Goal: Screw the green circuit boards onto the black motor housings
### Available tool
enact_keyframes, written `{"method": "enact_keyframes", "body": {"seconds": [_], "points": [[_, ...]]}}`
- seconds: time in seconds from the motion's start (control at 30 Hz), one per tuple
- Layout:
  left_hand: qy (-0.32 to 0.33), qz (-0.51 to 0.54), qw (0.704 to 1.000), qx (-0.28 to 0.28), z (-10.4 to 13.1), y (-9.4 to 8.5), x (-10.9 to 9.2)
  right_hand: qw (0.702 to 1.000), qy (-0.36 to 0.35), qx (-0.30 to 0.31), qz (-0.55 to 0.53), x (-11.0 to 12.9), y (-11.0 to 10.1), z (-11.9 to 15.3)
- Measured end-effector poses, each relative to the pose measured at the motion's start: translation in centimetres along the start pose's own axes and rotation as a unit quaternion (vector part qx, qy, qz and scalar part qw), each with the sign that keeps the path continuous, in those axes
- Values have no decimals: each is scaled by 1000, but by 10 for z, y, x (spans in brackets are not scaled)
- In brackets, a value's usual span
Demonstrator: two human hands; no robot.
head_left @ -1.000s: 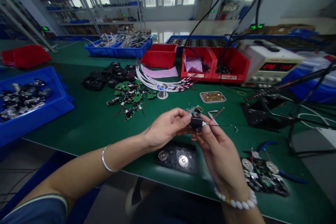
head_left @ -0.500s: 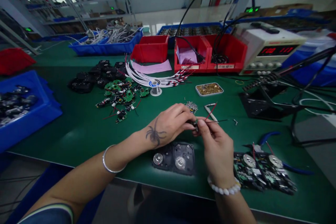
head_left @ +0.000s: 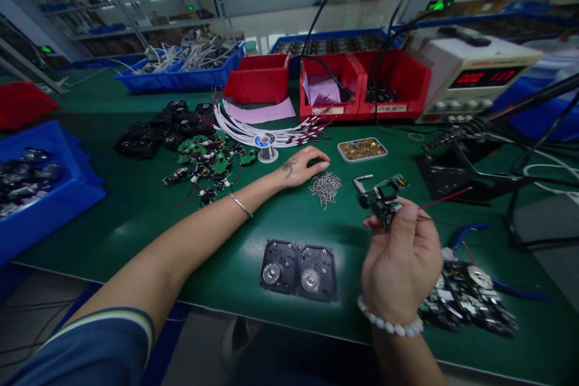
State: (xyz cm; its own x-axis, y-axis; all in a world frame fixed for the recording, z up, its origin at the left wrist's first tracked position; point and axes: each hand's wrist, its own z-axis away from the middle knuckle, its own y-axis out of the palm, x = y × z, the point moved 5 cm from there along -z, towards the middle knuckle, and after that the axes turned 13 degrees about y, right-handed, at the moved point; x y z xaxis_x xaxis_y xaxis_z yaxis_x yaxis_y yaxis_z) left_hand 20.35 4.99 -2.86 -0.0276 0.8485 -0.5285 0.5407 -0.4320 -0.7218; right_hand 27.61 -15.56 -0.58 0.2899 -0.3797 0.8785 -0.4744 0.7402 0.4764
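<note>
My right hand (head_left: pixel 402 259) holds up a small green circuit board (head_left: pixel 383 202) between thumb and fingers, and a red wire (head_left: pixel 446 198) trails from it to the right. Farther forward, my left hand (head_left: pixel 304 169) hovers at the back edge of a pile of small metal screws or pins (head_left: pixel 325 188). Its thumb and forefinger are curved and apart, with nothing visible between them. Two square black plastic housings (head_left: pixel 293 271), each with a round metal disc, lie side by side near the table's front edge. Behind the board rests an L-shaped metal tool (head_left: pixel 360 183).
Green boards (head_left: pixel 219 160) and black parts (head_left: pixel 138 140) lie heaped at left, beside a solder spool (head_left: pixel 266 149) and white cables (head_left: pixel 239 132). Brass shavings fill a tray (head_left: pixel 384 155). Assembled units (head_left: pixel 470 307) and blue-handled pliers (head_left: pixel 520 291) lie right, below a soldering stand (head_left: pixel 446 178).
My hands have parted. The left moved forward to the screw pile, away from the board; the right shifted right with the board, which is now in plain sight.
</note>
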Motion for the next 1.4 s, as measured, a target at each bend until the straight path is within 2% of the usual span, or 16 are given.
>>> {"method": "enact_keyframes", "body": {"seconds": [0.13,0.23,0.3,0.47,0.63,0.73,0.83,0.9,1.03,1.13,1.2,1.3,1.4], "points": [[77,7,995,67,-9,27,-25,999,22,8,-25,-4,-1,-3],[142,-43,986,81,-1,38,-44,999,34,16,-26,-5,1,-4],[165,-67,981,80,6,40,-49,999,39,27,-26,-5,2,-4],[146,-71,984,72,30,26,-50,997,64,45,-11,-8,1,-3],[96,-84,991,35,63,5,-49,994,86,65,5,-13,2,-1],[80,-81,993,15,70,-4,-50,993,89,74,5,-13,5,0],[51,-102,993,-12,60,-15,-53,995,78,67,-13,-11,5,0],[7,-141,990,18,46,-16,-53,996,67,61,-24,-10,5,-1],[-56,-180,975,118,13,4,-47,997,60,54,-13,-8,5,-2],[-54,-175,973,140,-2,25,-47,996,68,56,6,-10,4,-3],[-50,-178,972,143,-4,30,-52,995,77,61,22,-12,3,-3],[-49,-190,976,97,5,14,-65,990,98,85,61,-16,3,-1],[-44,-188,981,-8,28,-22,-84,978,125,127,110,-22,6,2]]}}
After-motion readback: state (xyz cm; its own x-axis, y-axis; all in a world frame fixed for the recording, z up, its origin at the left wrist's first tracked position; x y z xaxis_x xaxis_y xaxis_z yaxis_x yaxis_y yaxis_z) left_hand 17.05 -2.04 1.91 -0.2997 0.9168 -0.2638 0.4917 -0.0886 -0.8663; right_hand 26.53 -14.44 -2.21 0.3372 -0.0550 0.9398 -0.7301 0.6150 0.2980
